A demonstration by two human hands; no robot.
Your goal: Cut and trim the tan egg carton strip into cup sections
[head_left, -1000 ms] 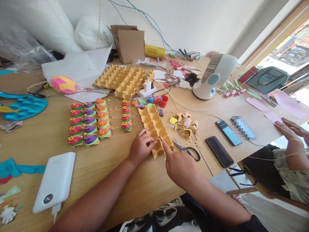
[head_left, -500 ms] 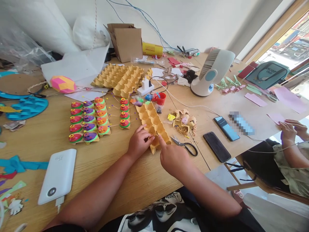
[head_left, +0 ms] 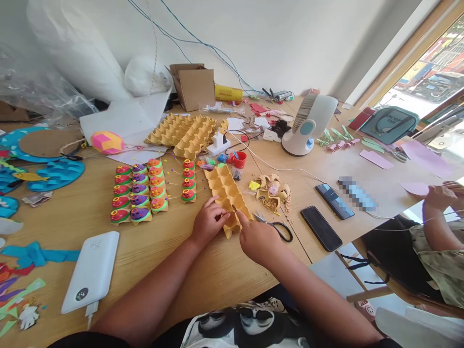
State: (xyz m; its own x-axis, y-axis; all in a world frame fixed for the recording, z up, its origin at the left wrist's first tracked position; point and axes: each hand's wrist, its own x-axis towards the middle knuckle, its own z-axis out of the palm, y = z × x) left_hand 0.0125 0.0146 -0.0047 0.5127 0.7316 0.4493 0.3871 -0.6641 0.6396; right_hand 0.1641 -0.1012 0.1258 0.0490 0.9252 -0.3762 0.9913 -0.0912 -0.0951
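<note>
A yellow egg carton strip [head_left: 225,186] with two rows of cups lies on the table in front of me. My left hand [head_left: 209,223] grips its near left edge, thumb and fingers drawn together at the rim. Across from it, my right hand [head_left: 260,239] rests at the strip's near right side. Its index finger stretches onto the cardboard while the other fingers curl under. A small dark line shows at that fingertip; whether it is a slit or a thin tool I cannot make out. Black-handled scissors [head_left: 277,228] lie just right of my right hand.
Left are rows of painted egg-cup figures [head_left: 139,193] and a white power bank [head_left: 90,270]. Behind stand egg trays [head_left: 181,130], a red cup [head_left: 239,160] and a white fan [head_left: 310,124]. Right are cardboard scraps [head_left: 271,191], a phone [head_left: 321,228] and another person's hands [head_left: 440,198].
The camera view has shifted slightly, so the table things sit a little lower. Both hands keep their places at the carton strip, with hardly any movement between them.
</note>
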